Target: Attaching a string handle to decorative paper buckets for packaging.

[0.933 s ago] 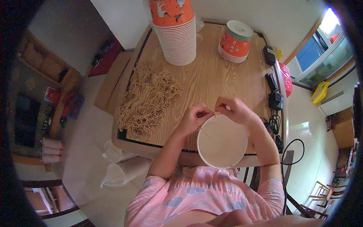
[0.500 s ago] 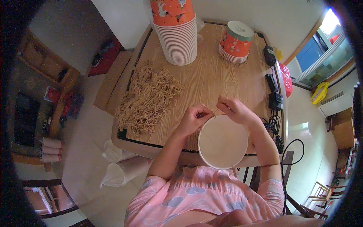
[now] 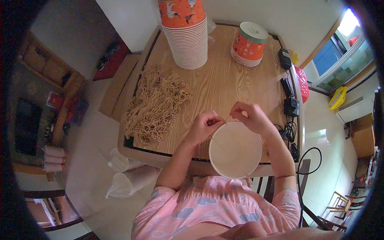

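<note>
A round white-lined paper bucket [image 3: 237, 154] rests at the table's near edge, its mouth tilted up toward me. At its far rim my left hand [image 3: 206, 126] pinches a thin tan cord [image 3: 221, 143], one strand of which trails down across the inside of the bucket. Close by on the right, the thumb and fingertips of my right hand [image 3: 250, 116] are pinched together over the same rim, on the cord between the two hands. To the left lies a loose heap of similar tan cords [image 3: 158, 106].
A tall stack of orange-and-white paper buckets [image 3: 186, 44] stands at the back. Right of it is a shorter upturned stack [image 3: 250, 46] with cords around its base. Black power adapters [image 3: 291, 107] and cables line the right edge. Bagged bucket stacks [image 3: 130, 182] lie on the floor.
My right hand has shifted slightly, with its fingers turned more upright. The cord strand inside the bucket shows longer. My left hand has hardly moved.
</note>
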Demonstrator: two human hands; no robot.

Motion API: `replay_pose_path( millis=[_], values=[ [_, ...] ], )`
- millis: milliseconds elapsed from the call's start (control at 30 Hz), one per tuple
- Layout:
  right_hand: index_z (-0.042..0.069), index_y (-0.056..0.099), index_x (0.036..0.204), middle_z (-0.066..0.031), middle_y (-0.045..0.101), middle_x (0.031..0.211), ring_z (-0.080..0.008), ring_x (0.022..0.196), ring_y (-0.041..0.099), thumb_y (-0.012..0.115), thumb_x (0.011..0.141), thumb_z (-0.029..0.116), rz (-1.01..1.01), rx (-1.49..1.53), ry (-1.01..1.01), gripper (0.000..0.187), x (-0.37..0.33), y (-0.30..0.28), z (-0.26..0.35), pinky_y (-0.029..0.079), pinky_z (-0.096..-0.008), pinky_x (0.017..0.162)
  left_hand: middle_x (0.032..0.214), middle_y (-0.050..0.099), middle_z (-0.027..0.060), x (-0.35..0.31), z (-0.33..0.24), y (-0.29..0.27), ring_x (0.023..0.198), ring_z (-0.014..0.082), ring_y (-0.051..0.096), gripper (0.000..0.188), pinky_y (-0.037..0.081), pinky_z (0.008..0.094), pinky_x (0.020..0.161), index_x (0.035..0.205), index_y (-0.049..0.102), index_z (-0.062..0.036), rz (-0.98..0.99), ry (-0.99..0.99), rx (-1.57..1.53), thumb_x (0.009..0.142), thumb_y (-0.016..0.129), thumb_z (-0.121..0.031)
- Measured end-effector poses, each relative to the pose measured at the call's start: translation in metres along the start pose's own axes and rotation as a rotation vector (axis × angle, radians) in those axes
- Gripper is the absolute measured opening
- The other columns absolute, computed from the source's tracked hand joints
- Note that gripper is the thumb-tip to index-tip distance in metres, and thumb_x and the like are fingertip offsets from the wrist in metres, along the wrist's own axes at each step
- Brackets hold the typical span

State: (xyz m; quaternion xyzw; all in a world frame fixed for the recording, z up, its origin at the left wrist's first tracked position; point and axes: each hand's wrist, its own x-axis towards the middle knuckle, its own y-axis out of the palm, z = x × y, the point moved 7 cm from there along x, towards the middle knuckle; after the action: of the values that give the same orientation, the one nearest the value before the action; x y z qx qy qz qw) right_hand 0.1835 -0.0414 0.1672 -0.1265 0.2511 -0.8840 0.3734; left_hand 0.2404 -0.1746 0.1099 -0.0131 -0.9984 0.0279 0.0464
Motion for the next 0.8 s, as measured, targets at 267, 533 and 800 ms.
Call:
replay_pose_path(
  millis=[267, 533, 800],
  values=[
    [0.0, 0.056, 0.083, -0.0117, 0.059, 0.071, -0.0231, 0.067, 0.059, 0.061, 0.08, 0.009, -0.107, -0.191, -0.022, 0.011, -0.001, 0.01, 0.002, 0.047, -0.032, 0.062, 0.069, 0.052, -0.0036, -0.001, 0.007, -0.001, 0.056, 0.0037, 0.044, 0.02, 0.039, 0.02, 0.051, 0.094, 0.065, -0.0019, -0.056, 0.014, 0.07, 0.075, 0.07, -0.007],
    [0.0, 0.056, 0.084, -0.0117, 0.06, 0.074, -0.0247, 0.067, 0.058, 0.059, 0.08, 0.007, -0.157, -0.169, -0.052, 0.008, 0.001, 0.01, 0.0, 0.046, -0.0322, 0.061, 0.071, 0.051, -0.0019, -0.001, 0.005, -0.005, 0.058, 0.0046, 0.046, 0.026, 0.039, 0.0202, 0.052, 0.097, 0.065, -0.006, -0.076, 0.057, 0.146, 0.072, 0.071, -0.007],
    [0.001, 0.057, 0.085, -0.0116, 0.06, 0.077, -0.0256, 0.069, 0.059, 0.058, 0.08, 0.006, -0.133, -0.132, -0.098, 0.007, 0.005, 0.011, 0.01, 0.046, -0.0325, 0.061, 0.074, 0.055, 0.0059, 0.001, -0.019, 0.0, 0.061, 0.014, 0.054, 0.015, 0.045, 0.0254, 0.056, 0.087, 0.067, -0.0062, -0.016, 0.122, 0.337, 0.072, 0.069, -0.004]
  ],
)
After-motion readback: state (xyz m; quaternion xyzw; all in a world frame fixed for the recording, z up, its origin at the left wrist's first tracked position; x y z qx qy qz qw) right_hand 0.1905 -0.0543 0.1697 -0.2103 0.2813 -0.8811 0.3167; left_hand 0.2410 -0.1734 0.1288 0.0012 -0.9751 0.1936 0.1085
